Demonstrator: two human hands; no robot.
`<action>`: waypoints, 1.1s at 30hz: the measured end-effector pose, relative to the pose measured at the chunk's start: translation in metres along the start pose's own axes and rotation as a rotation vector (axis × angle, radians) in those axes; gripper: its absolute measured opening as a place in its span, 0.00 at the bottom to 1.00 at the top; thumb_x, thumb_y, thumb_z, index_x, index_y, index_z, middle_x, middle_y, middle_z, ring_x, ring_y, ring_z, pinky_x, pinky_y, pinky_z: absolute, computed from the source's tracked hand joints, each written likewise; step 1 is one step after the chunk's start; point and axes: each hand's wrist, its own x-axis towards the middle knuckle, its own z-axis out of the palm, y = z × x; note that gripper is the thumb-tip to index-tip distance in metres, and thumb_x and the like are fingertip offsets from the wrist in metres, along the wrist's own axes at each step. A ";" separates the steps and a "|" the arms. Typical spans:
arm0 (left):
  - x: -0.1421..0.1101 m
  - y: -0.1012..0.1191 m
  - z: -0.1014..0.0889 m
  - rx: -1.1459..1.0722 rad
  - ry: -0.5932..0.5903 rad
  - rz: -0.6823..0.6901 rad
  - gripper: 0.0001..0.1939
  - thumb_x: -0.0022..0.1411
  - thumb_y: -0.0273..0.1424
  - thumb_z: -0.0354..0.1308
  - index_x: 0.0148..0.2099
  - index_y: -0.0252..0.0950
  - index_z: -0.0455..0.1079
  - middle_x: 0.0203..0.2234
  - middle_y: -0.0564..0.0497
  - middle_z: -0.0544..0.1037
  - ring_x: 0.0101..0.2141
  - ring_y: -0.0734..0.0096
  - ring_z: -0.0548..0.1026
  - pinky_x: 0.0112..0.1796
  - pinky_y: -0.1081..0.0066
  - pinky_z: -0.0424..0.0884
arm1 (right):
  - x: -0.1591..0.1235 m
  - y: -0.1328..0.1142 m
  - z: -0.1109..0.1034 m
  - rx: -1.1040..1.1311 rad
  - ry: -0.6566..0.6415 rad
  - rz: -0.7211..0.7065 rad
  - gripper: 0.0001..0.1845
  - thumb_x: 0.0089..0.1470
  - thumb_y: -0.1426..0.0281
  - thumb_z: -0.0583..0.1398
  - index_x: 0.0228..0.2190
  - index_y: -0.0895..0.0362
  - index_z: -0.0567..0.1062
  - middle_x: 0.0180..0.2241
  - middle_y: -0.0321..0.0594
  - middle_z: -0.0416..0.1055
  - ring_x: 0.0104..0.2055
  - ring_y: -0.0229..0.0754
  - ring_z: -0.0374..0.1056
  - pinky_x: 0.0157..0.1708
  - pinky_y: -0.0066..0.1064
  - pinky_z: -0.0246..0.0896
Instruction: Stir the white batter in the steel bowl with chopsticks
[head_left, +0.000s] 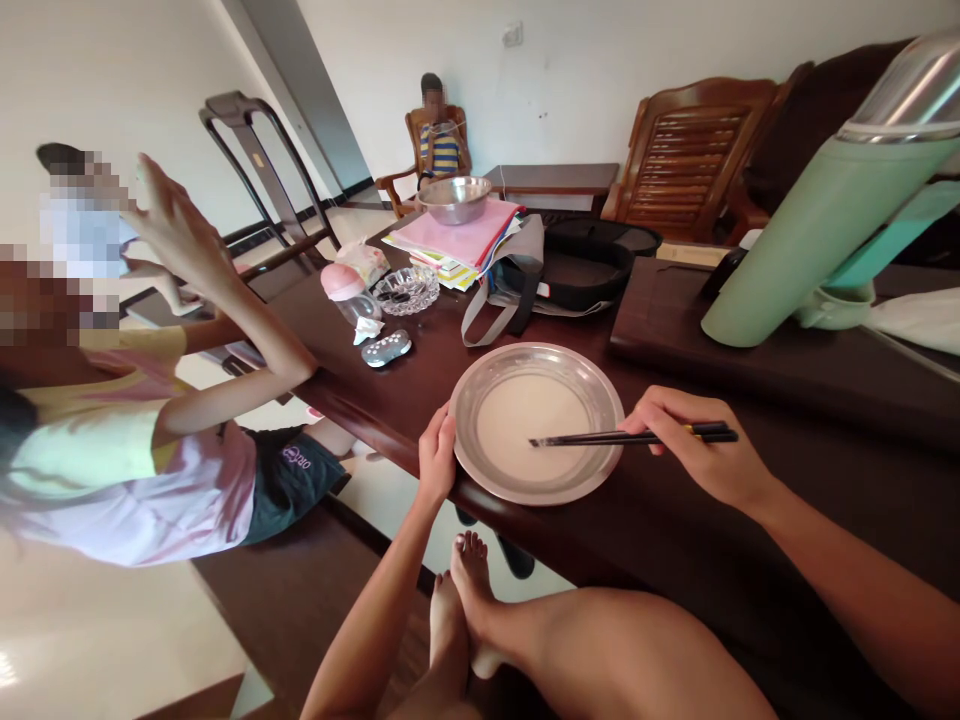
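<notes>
A shallow metal bowl (466, 450) stands near the edge of the dark table, with a pale, milky liquid (517, 415) in its bottom. My left hand (437, 450) grips the bowl's left rim, its fingers partly hidden by the rim. In my right hand (694, 445) is a pair of dark chopsticks (592, 438), held closed together over the bowl's right rim. Their tips reach the middle of the liquid; whether they dip below its surface I cannot tell.
Beyond the bowl are a bag (577, 265), stacked folders (457, 235) under another metal bowl (455, 203), a glass ashtray (407, 290), a pink-lidded bottle (349, 295) and a dark spotted object (386, 348). A green thermos (795, 230) stands right. A person (187, 450) sits left, arms raised.
</notes>
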 end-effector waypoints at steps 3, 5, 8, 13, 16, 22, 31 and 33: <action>0.000 0.001 0.000 0.006 0.002 0.006 0.26 0.66 0.45 0.46 0.54 0.32 0.70 0.51 0.43 0.75 0.51 0.58 0.71 0.54 0.61 0.63 | 0.000 -0.002 -0.001 0.008 -0.063 0.000 0.15 0.59 0.62 0.55 0.26 0.55 0.76 0.28 0.37 0.74 0.24 0.35 0.66 0.25 0.28 0.64; 0.000 0.001 0.000 0.008 0.004 0.010 0.26 0.66 0.45 0.46 0.54 0.32 0.70 0.50 0.43 0.75 0.51 0.58 0.71 0.54 0.62 0.63 | 0.001 -0.003 -0.001 -0.002 -0.072 -0.024 0.13 0.58 0.63 0.56 0.29 0.54 0.77 0.31 0.39 0.75 0.30 0.37 0.70 0.28 0.28 0.66; 0.000 0.001 0.001 0.005 0.002 0.011 0.26 0.66 0.45 0.46 0.54 0.32 0.70 0.51 0.42 0.75 0.51 0.57 0.71 0.54 0.61 0.63 | 0.001 -0.003 -0.002 -0.013 0.005 -0.027 0.14 0.59 0.63 0.56 0.26 0.55 0.76 0.29 0.39 0.75 0.29 0.37 0.69 0.26 0.27 0.65; 0.000 0.001 0.000 0.009 0.003 0.008 0.26 0.65 0.45 0.46 0.54 0.33 0.70 0.51 0.43 0.75 0.52 0.56 0.71 0.54 0.60 0.63 | 0.002 -0.002 -0.001 0.021 -0.052 0.024 0.16 0.59 0.61 0.55 0.26 0.54 0.76 0.28 0.38 0.75 0.26 0.36 0.69 0.26 0.28 0.65; 0.000 0.001 0.001 0.008 0.014 0.005 0.26 0.65 0.46 0.46 0.54 0.33 0.71 0.51 0.43 0.75 0.52 0.56 0.71 0.54 0.60 0.63 | 0.003 0.000 0.000 -0.005 -0.032 0.013 0.13 0.58 0.61 0.57 0.28 0.54 0.77 0.32 0.39 0.76 0.33 0.40 0.72 0.31 0.29 0.68; -0.001 0.000 0.001 0.012 0.019 0.003 0.27 0.65 0.47 0.46 0.54 0.33 0.71 0.50 0.42 0.76 0.52 0.56 0.71 0.54 0.60 0.64 | 0.003 -0.003 -0.001 0.037 -0.016 0.047 0.18 0.59 0.60 0.55 0.23 0.54 0.76 0.26 0.37 0.74 0.24 0.36 0.67 0.24 0.28 0.64; -0.002 0.003 0.001 0.025 0.011 -0.011 0.27 0.65 0.46 0.46 0.54 0.33 0.71 0.50 0.43 0.76 0.51 0.57 0.71 0.54 0.61 0.63 | 0.003 0.002 -0.001 -0.026 0.026 0.014 0.15 0.60 0.62 0.55 0.25 0.54 0.75 0.28 0.37 0.74 0.27 0.37 0.68 0.27 0.29 0.64; -0.002 0.003 0.001 0.027 0.019 -0.006 0.27 0.65 0.46 0.46 0.54 0.33 0.71 0.50 0.43 0.76 0.51 0.57 0.71 0.54 0.61 0.63 | 0.003 0.001 0.000 -0.032 -0.031 -0.013 0.14 0.59 0.62 0.55 0.27 0.53 0.76 0.30 0.37 0.76 0.31 0.39 0.70 0.31 0.30 0.66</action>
